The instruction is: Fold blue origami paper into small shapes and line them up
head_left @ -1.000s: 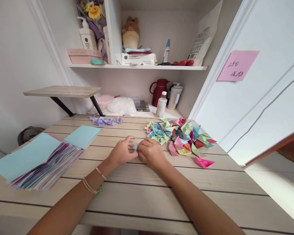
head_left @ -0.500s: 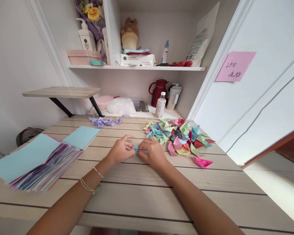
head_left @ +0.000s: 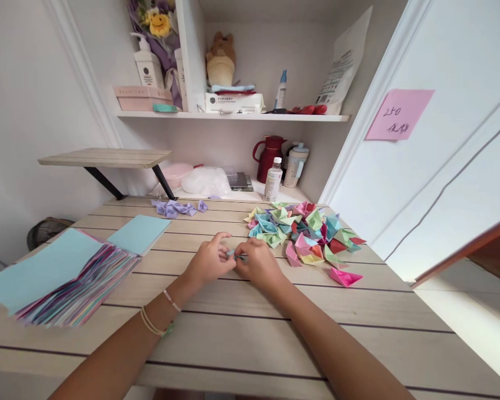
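Between the fingertips of both hands is a small folded piece of blue paper [head_left: 230,254], largely covered by the fingers. My left hand [head_left: 209,259] pinches it from the left, wearing bracelets at the wrist. From the other side my right hand [head_left: 259,260] grips it with closed fingers. Just right of the hands lies a heap of colourful folded paper boats [head_left: 280,215]. A single bright pink paper boat [head_left: 345,276] rests apart at the heap's front right. On the left are a fanned stack of coloured paper [head_left: 79,289] and a smaller stack of light blue sheets [head_left: 139,233].
Several purple folded papers [head_left: 175,208] lie at the back of the wooden table [head_left: 233,339]. A small raised stand [head_left: 108,157] is at the back left. Behind stand a clear bottle [head_left: 273,180], a red jug [head_left: 270,155] and a light cup [head_left: 295,166], under a shelf [head_left: 233,116].
My left hand has rolled and shifted slightly right, its fingers more curled around the blue paper. The paper has turned and shows less. My right hand has moved a little lower.
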Demonstrator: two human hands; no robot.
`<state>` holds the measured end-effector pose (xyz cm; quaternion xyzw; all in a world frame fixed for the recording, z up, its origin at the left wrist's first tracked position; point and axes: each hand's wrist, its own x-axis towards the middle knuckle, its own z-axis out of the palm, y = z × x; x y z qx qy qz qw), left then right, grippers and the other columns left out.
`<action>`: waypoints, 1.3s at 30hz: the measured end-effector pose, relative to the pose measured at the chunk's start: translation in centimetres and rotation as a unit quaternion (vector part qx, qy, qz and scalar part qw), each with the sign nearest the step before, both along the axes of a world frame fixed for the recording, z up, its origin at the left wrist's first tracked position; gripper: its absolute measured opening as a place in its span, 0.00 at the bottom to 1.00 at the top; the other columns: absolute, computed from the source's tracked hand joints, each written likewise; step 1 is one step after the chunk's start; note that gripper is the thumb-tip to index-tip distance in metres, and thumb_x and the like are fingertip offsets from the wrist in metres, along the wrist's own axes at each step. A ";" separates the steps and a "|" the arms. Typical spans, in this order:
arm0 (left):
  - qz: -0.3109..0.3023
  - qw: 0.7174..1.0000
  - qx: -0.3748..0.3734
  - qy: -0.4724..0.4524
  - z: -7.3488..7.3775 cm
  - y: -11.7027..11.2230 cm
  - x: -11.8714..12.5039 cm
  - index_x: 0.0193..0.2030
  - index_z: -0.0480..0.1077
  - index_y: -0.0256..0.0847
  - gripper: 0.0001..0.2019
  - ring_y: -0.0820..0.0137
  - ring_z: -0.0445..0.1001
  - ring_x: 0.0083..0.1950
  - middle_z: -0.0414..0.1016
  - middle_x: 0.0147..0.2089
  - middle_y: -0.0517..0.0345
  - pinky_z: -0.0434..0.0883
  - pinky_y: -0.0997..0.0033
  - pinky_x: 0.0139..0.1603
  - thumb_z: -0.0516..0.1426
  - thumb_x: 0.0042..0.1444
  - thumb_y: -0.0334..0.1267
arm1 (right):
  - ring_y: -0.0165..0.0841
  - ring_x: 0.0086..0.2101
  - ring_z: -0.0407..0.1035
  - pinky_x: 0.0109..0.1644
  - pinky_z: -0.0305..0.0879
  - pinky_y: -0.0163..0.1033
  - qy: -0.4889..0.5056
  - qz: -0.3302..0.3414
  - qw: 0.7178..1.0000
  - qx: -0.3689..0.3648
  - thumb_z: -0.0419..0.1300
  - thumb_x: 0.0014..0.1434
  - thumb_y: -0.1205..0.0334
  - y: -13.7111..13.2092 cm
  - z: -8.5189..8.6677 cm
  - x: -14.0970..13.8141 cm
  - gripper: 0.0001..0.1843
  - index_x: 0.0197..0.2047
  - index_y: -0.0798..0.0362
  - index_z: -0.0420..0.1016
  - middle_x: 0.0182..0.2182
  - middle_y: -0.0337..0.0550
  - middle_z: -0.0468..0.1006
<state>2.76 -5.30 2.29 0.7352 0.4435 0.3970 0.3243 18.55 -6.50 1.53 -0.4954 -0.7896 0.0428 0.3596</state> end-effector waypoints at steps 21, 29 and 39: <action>0.033 0.997 0.017 -0.066 0.3 -0.7 0.8 0.50 0.61 0.39 0.25 0.69 0.75 0.34 0.73 0.34 0.53 0.73 0.70 0.35 0.59 0.44 0.37 | 0.34 0.30 0.61 0.36 0.53 0.36 -0.122 0.010 0.982 0.142 0.53 0.53 0.72 1.2 -1.0 0.4 0.06 0.28 0.55 0.68 0.22 0.43 0.69; 0.013 0.995 -0.020 -0.098 0.3 -0.8 1.0 0.49 0.63 0.38 0.23 0.69 0.75 0.34 0.74 0.33 0.53 0.74 0.71 0.34 0.60 0.45 0.38 | 0.32 0.33 0.62 0.39 0.50 0.38 -0.127 0.028 0.955 0.268 0.52 0.58 0.67 1.4 -0.7 1.6 0.08 0.29 0.53 0.69 0.28 0.40 0.75; 0.061 0.982 -0.030 -0.177 0.1 -1.2 1.7 0.50 0.63 0.36 0.26 0.68 0.76 0.34 0.75 0.35 0.50 0.74 0.69 0.36 0.61 0.43 0.41 | 0.32 0.33 0.62 0.39 0.47 0.40 -0.127 -0.068 0.926 0.349 0.56 0.56 0.65 0.9 -0.6 1.9 0.03 0.32 0.49 0.71 0.32 0.37 0.77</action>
